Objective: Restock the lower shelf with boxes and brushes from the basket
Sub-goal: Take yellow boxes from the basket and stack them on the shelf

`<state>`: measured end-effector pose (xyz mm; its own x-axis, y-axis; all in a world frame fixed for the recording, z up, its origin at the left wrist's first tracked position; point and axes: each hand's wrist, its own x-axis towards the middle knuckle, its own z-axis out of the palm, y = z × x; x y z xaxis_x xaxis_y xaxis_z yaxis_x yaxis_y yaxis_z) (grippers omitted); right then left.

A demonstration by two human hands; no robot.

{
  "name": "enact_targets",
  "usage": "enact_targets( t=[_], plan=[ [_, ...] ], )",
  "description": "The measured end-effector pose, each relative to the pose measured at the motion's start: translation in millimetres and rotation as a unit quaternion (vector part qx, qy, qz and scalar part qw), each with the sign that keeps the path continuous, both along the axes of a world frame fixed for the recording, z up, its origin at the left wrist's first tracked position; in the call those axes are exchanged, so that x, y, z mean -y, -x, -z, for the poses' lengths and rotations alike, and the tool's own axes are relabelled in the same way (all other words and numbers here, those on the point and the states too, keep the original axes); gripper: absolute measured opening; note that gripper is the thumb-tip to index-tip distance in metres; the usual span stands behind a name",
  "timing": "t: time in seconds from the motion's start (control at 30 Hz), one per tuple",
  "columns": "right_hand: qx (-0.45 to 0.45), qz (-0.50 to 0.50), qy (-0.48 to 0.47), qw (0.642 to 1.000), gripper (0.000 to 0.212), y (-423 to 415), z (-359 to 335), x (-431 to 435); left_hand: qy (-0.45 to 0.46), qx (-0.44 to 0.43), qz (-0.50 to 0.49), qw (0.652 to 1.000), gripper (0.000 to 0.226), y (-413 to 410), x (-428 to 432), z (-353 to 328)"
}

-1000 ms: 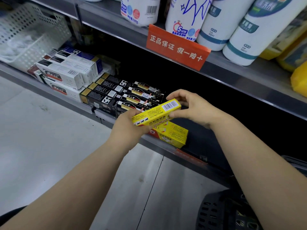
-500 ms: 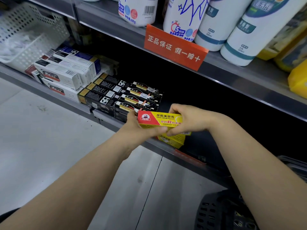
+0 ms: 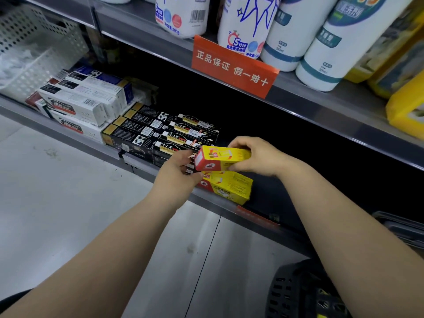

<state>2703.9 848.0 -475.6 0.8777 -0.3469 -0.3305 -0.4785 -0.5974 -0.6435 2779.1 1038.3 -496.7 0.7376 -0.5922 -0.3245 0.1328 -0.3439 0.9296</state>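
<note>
Yellow box [image 3: 223, 158] with a red end sits in your right hand [image 3: 257, 157], whose fingers curl over its top while the thumb presses in from below, so that hand is clamped on it. You hold the box level, just above a second yellow box [image 3: 229, 188] that lies flat on the lower shelf [image 3: 137, 162] close to the front lip; whether the two boxes touch cannot be told. Your left hand [image 3: 179, 174] is at the red end of the held box, thumb up near its top corner and fingers bent beneath it, but the back of the hand hides the contact, so you cannot tell whether it grips. Just left of your hands, black boxes [image 3: 158, 131] lie in tight rows on the same shelf, and farther left white boxes [image 3: 80, 104] are stacked beside a white basket [image 3: 34, 53]. Above, an orange sign [image 3: 234, 65] hangs on the edge of the upper shelf [image 3: 321, 104], which carries tall white bottles [image 3: 289, 31]. A black basket [image 3: 296, 292] stands on the floor [image 3: 68, 203] under your right forearm.
</note>
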Motion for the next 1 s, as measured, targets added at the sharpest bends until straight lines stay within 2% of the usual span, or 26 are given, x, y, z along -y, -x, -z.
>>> enact_targets(
  t=[0.1, 0.2, 0.27, 0.33, 0.47, 0.53, 0.67, 0.87, 1.0],
  plan=[
    [-0.010, 0.081, 0.137, 0.987, 0.038, 2, 18, 19, -0.017, 0.004, 0.006, 1.000, 0.046, 1, 0, 2],
    [-0.104, 0.152, 0.269, 0.945, 0.044, 5, 42, 34, -0.024, 0.006, 0.012, 1.000, 0.037, 1, 0, 2],
    [-0.167, 0.135, 0.309, 0.927, 0.042, 6, 61, 38, -0.033, 0.010, 0.020, 0.999, 0.036, 1, 0, 4],
    [-0.197, 0.099, 0.298, 0.929, 0.043, 4, 80, 39, -0.039, 0.015, 0.031, 0.999, 0.035, 2, 0, 5],
    [-0.219, 0.056, 0.161, 0.961, 0.048, -6, 102, 35, -0.041, 0.018, 0.050, 0.998, 0.031, 4, 3, 7],
    [-0.217, 0.046, 0.125, 0.967, 0.052, -8, 107, 32, -0.039, 0.018, 0.057, 0.997, 0.028, 4, 4, 8],
    [-0.234, 0.069, 0.141, 0.959, 0.062, -6, 108, 32, -0.037, 0.024, 0.070, 0.997, 0.026, 7, 6, 7],
    [-0.230, 0.062, 0.135, 0.962, 0.060, -6, 109, 30, -0.039, 0.019, 0.079, 0.996, 0.028, 8, 6, 2],
    [-0.240, 0.056, 0.177, 0.953, 0.063, -6, 93, 20, -0.032, 0.016, 0.089, 0.995, 0.024, 12, 6, -6]
  ],
)
